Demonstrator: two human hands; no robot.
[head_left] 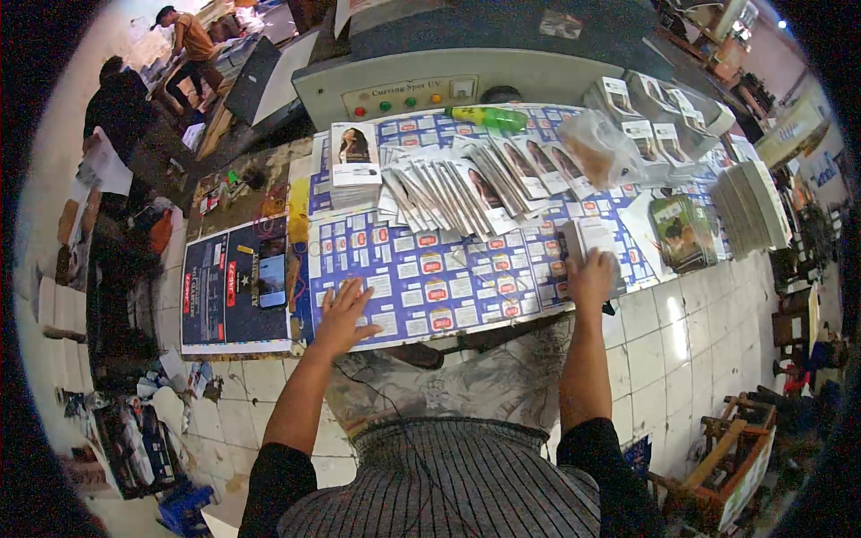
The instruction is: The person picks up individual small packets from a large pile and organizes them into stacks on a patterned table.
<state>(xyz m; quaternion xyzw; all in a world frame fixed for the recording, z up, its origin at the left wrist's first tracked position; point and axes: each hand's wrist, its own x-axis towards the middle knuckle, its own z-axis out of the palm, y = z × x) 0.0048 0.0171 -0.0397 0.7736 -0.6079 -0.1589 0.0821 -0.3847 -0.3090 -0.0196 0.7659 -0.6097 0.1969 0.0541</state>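
White rectangular stack of paper pieces (595,235): flat smooth top, straight edges, greyish left side. Sits right of centre, near the front edge of my table.

Behind: long grey metal machine panel (390,90), round coloured buttons. Long worktable covered in blue-and-white printed sheets (489,273), flat, slight sheen. On it: slanting, overlapping row of glossy white leaflets with portrait photos (480,193); tall block of thin stacked sheets, greyish edges (752,211), far right; squared pile of matching leaflets (356,169), upper left; crumpled clear plastic bag, brownish inside (599,148); green plastic bottle with yellowish label (502,119), on its side; flat dark rectangular phone (272,282), left.

My right hand (590,276) is on the near part of the white stack; most of it extends beyond my fingers. Can't tell if they're closed on it. My left hand (344,312) is flat on the sheets, fingers spread, holding nothing, well left of the stack.
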